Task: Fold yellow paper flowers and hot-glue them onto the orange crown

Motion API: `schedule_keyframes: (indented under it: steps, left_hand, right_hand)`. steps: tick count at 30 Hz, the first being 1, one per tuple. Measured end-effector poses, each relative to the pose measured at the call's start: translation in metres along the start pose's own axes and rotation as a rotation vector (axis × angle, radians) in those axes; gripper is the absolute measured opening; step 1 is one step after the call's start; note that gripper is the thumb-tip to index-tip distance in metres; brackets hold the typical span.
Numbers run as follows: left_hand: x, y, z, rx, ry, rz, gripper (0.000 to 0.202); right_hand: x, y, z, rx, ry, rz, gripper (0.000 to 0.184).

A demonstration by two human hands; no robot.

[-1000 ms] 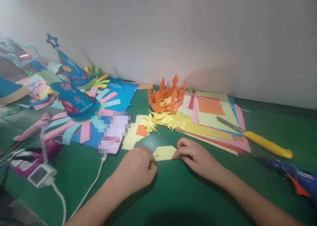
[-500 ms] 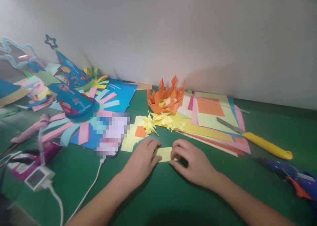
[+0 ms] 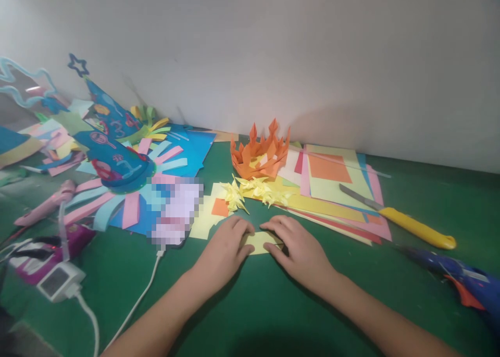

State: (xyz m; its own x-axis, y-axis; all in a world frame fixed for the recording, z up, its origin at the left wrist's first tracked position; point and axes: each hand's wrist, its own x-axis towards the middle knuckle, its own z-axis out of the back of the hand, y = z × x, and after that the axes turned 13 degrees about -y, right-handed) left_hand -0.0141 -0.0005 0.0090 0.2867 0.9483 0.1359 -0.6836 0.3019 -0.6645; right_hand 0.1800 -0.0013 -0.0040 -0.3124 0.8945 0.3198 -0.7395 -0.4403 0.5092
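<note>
A small pale yellow piece of paper (image 3: pixel 260 241) lies flat on the green table (image 3: pixel 273 305) between my hands. My left hand (image 3: pixel 223 247) rests on its left end, fingers curled and pressing down. My right hand (image 3: pixel 297 247) covers its right end, fingertips pinched on the paper's edge. Most of the paper is hidden under my fingers. Just beyond it lie several small folded yellow paper shapes (image 3: pixel 253 190) and an orange paper square (image 3: pixel 221 207).
An orange folded paper crown (image 3: pixel 261 154) stands behind. Coloured paper sheets (image 3: pixel 332 185) with a yellow-handled knife (image 3: pixel 406 221) lie right. A blue glue gun (image 3: pixel 457 276) is far right. Left are a blue cone hat (image 3: pixel 117 154), a phone, a pink glue gun (image 3: pixel 47 206), a charger and cable (image 3: pixel 62 281).
My hands have closed in on the yellow paper from both sides. The left hand moved up onto it, and less of the paper shows now.
</note>
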Motion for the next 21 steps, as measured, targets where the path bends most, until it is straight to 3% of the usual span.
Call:
schedule_keyframes:
  steps: [8,21]
  left_hand:
    - [0.0022,0.0003,0.0001,-0.066,-0.019,-0.010,0.018]
    - [0.0020,0.0008,-0.0056,-0.023,-0.007,-0.095,0.026]
  right_hand:
    - [0.0001,0.0023,0.0019,-0.014,0.086,-0.023,0.026]
    - [-0.0021,0.0000,-0.0003,0.037,0.026,0.005,0.017]
